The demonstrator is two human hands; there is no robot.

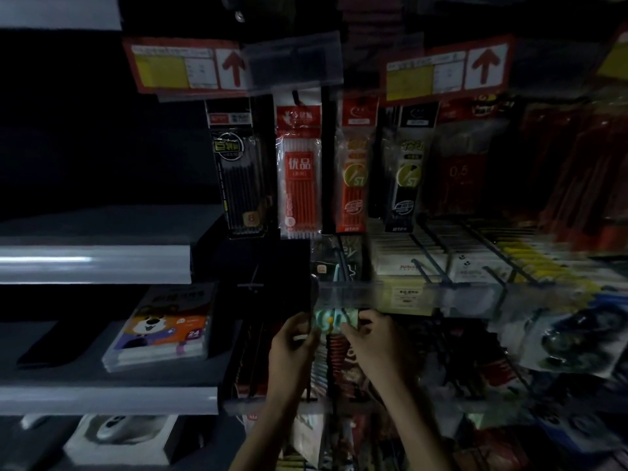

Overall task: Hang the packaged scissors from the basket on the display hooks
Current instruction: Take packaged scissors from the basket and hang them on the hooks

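Dim stationery aisle: left hand and right hand pinch opposite top corners of teal scissors pack, just below clear price rail. Best approach, likely: keep card level, align hang hole with hook tip; hook itself indistinct.
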